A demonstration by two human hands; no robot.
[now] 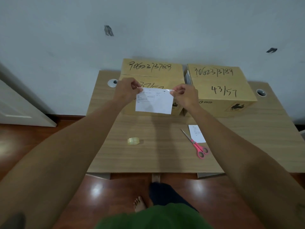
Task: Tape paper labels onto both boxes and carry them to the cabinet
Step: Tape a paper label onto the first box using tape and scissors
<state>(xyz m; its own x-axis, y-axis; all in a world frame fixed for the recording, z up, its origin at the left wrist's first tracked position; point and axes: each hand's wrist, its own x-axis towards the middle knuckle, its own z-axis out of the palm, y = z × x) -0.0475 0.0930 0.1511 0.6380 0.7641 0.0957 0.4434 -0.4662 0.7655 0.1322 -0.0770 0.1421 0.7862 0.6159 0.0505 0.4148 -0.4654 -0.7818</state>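
Observation:
Two brown cardboard boxes stand side by side at the back of the wooden table: the left box (151, 70) and the right box (221, 86), both with black handwritten numbers. My left hand (127, 90) and my right hand (184, 95) pinch the top corners of a white printed paper label (154, 102), with a strip of clear tape along its top edge. The label hangs in front of the left box's near face. A second paper label (197, 133) lies flat on the table at the right.
A roll of clear tape (133, 140) lies on the table (148, 156) in the middle. Pink-handled scissors (197, 145) lie next to the second label. Round cable holes sit at both back corners. A white door stands at the left, and wooden floor lies below.

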